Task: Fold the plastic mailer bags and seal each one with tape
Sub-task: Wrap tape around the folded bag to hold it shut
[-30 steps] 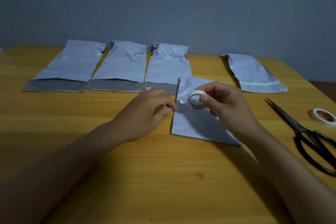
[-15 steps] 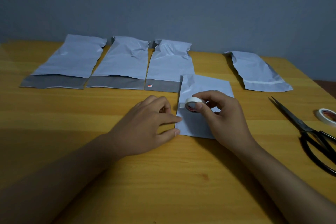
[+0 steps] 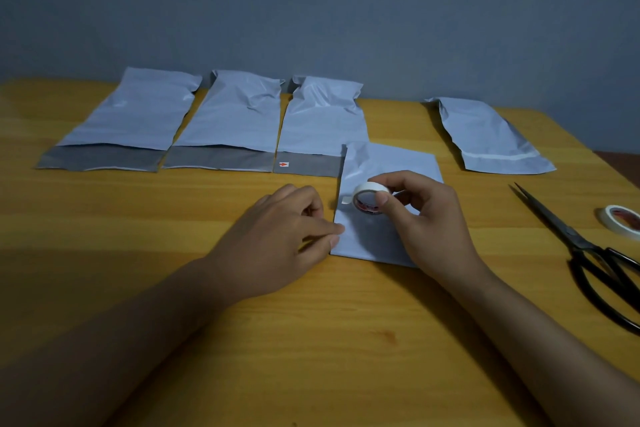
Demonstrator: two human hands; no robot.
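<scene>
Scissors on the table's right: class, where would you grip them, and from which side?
Grip the scissors by the black loop handles, coming from the near right. The handles lie toward the person, while the closed blades point away toward the far left.

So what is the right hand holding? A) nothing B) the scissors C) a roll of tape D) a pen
C: the right hand grips a roll of tape over the folded bag, while the scissors lie untouched on the table.
</scene>
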